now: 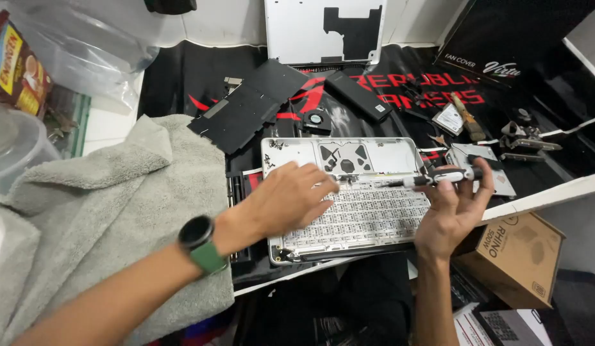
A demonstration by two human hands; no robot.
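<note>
An opened silver laptop shell (291,150) lies upside down on a black mat, its keyboard underside (374,214) exposed. My left hand (288,198) rests on the shell's left part, fingers spread toward the middle; a green-strapped watch (201,243) is on that wrist. My right hand (452,208) is at the shell's right edge and holds a black and white screwdriver (442,178) lying sideways, tip pointing left over the keyboard's top edge.
A grey towel (111,211) covers the left. A flat black battery (246,106), a small fan (317,120), a black slab (358,95), the silver bottom cover (297,32), loose metal brackets (522,138) and a cardboard box (515,256) surround the shell. A clear plastic bag (79,45) sits far left.
</note>
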